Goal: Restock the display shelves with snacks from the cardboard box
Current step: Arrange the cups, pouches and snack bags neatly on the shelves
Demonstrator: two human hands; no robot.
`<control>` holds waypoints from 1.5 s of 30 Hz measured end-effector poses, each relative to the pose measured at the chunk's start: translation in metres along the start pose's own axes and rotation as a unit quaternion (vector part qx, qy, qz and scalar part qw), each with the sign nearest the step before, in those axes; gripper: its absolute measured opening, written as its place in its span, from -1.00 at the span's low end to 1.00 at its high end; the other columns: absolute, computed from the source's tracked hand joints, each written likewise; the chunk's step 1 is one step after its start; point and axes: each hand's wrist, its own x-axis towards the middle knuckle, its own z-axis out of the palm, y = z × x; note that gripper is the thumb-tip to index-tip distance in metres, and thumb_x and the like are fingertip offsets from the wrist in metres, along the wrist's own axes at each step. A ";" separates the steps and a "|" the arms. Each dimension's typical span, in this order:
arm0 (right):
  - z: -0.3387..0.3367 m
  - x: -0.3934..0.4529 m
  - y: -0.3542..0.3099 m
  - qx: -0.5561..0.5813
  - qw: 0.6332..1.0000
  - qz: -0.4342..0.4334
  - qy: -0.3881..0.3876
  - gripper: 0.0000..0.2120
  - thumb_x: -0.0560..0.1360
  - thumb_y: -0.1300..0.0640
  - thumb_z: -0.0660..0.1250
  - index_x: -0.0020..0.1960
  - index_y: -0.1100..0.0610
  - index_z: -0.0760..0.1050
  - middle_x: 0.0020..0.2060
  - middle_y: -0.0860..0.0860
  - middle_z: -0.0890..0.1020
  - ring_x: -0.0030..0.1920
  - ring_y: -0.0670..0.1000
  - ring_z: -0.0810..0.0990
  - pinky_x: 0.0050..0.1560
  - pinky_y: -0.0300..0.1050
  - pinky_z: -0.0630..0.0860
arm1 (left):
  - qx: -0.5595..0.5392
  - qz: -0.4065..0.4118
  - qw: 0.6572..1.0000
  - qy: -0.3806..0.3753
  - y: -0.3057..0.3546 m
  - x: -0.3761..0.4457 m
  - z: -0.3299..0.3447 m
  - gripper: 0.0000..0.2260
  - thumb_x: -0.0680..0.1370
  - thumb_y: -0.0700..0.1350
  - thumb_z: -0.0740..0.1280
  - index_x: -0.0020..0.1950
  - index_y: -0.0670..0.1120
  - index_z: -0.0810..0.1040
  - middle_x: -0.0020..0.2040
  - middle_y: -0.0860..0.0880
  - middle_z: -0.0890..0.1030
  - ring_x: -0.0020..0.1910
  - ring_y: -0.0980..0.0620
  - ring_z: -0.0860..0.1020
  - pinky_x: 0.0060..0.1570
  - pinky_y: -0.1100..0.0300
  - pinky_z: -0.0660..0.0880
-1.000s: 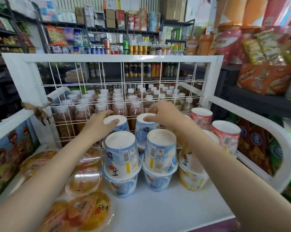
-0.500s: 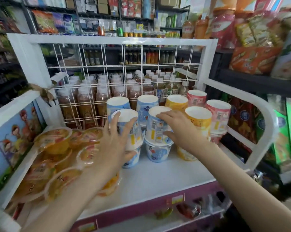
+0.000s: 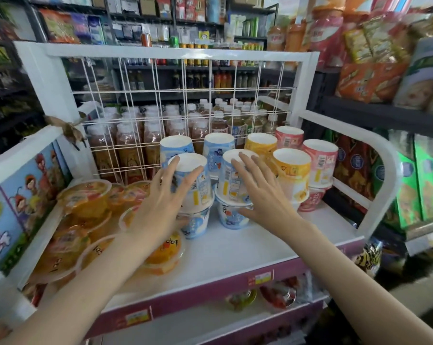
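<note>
Blue snack cups stand stacked upside down on the white display shelf [image 3: 235,247]. My left hand [image 3: 165,202] lies with straight fingers against the front left blue cup [image 3: 198,180]. My right hand [image 3: 257,192] lies with straight fingers against the front right blue cup [image 3: 231,180]. Two more blue cups [image 3: 176,145] stand behind them. Yellow cups [image 3: 292,168] and pink cups [image 3: 320,160] stand to the right. The cardboard box is out of view.
Orange jelly tubs [image 3: 86,202] fill the shelf's left side. A white wire grid [image 3: 185,100] backs the shelf, with bottles [image 3: 125,143] behind it. A white rail [image 3: 374,145] bounds the right side. Snack bags [image 3: 409,185] hang further right. A lower shelf [image 3: 260,310] holds more items.
My hands have come back from the rear cups to the two front blue stacks. The view has pulled back and down, showing the shelf's front edge and the lower shelf.
</note>
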 end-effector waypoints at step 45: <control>-0.008 -0.013 0.132 0.115 0.993 -0.007 -0.013 -0.10 0.33 0.14 0.52 0.49 0.01 0.06 0.51 0.06 0.01 0.43 0.17 0.20 0.27 0.14 0.36 | 0.003 -0.006 0.993 0.117 0.089 0.040 0.054 -0.12 0.23 -0.18 0.58 0.42 0.02 0.17 0.44 -0.31 0.17 0.34 -0.36 0.27 0.22 -0.19 0.33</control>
